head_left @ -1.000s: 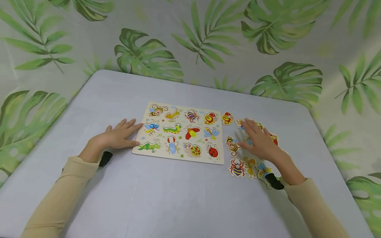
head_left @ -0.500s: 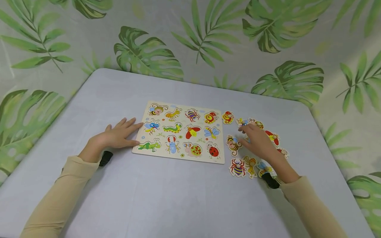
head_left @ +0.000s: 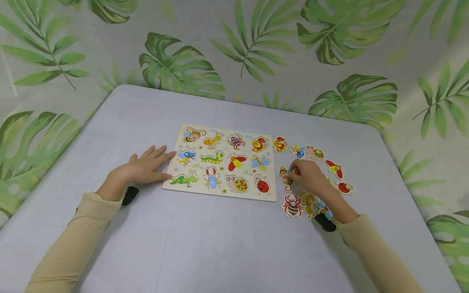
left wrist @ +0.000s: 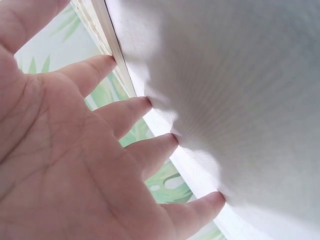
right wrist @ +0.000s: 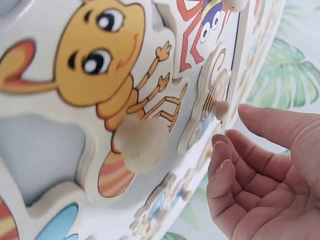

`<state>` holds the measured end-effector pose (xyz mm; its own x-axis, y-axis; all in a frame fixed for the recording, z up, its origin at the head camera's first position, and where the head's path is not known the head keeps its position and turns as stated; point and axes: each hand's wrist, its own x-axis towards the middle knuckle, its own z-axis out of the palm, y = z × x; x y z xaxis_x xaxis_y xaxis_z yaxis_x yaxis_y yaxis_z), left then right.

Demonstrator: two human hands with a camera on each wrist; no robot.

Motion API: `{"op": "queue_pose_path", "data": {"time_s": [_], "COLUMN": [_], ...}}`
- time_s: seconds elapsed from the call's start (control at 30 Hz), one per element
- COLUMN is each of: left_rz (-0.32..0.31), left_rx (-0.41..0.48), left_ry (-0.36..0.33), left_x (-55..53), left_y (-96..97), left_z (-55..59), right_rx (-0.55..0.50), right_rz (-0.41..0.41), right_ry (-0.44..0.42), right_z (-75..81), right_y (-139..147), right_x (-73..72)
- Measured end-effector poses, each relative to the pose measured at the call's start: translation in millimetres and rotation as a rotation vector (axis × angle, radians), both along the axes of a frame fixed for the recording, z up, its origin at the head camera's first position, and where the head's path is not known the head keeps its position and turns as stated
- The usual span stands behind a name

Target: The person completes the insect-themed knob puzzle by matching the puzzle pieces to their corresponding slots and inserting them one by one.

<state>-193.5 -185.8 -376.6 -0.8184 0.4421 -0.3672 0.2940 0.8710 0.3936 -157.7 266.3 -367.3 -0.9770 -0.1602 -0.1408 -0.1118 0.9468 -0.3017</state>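
Note:
My left hand [head_left: 146, 166] lies with fingers spread at the left edge of a wooden peg puzzle board [head_left: 220, 194] printed with insects. In the left wrist view, its fingertips [left wrist: 167, 140] press on the white tabletop, one right at the board's edge. My right hand [head_left: 311, 176] is over the loose pieces right of the board, fingers bent. Its thumb and index finger are apart, close to the wooden knob [right wrist: 220, 109] of a bee puzzle piece [head_left: 285, 182]. That bee piece lies flat on the table, partly covered by the hand in the head view.
Around the right hand lie a spider piece [head_left: 292, 206], an ant piece [head_left: 307, 203], a ladybug piece [head_left: 345, 187], a red-winged bug piece [head_left: 334, 168], a snail piece [head_left: 316, 153] and a butterfly piece [head_left: 280, 145]. A leaf-patterned cloth [head_left: 256, 61] hangs behind the white table [head_left: 205, 244].
My right hand has drawn back from the mosquito piece toward the bee piece, its fingers bending and coming closer together. The left hand stays at the board's edge.

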Motion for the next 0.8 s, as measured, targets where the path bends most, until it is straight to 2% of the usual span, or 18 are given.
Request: {"op": "queue_pose_path", "data": {"time_s": [0.6, 0.8], "left_rz": [0.000, -0.005], "left_rx": [-0.009, -0.014], "left_ry": [0.000, 0.004], "left_x": [1.0, -0.1], "left_y": [1.4, 0.8], "left_z": [-1.0, -3.8], "right_rx": [-0.022, -0.032], "right_rz": [-0.073, -0.070], "right_ry": [-0.017, -0.007], "right_z": [-10.5, -13.5], "right_y": [-6.5, -7.2], "right_x": [-0.3, -1.7]}}
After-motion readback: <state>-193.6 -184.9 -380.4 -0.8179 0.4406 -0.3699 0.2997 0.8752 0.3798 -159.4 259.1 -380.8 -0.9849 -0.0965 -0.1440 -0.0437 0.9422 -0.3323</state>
